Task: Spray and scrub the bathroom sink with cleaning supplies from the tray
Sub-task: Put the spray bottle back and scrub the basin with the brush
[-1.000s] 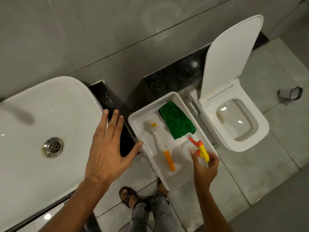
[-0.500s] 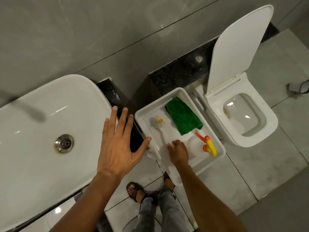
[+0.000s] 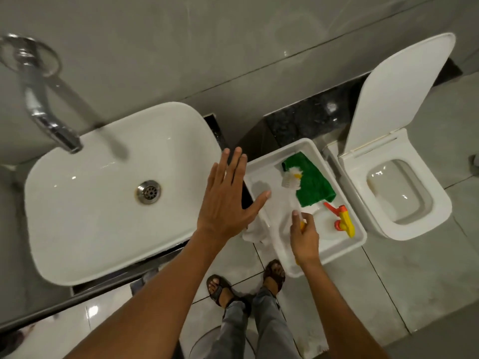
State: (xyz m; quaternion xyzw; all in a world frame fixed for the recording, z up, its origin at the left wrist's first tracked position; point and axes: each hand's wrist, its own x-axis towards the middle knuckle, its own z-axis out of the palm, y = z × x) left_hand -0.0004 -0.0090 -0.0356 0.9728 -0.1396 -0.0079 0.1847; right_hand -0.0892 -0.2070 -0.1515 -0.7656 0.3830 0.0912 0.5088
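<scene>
The right hand [image 3: 304, 238] is clenching its fingers around the scrub brush [image 3: 293, 189] over the tray [image 3: 360, 235], the left hand [image 3: 225, 200] is hovering splayed, and the sink [image 3: 103, 198] is awaiting spray and scrubbing.

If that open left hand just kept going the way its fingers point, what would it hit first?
Probably the grey wall. The left hand hovers flat between the sink and the tray, fingers aimed at the dark gap behind them. Its height is unclear.
</scene>
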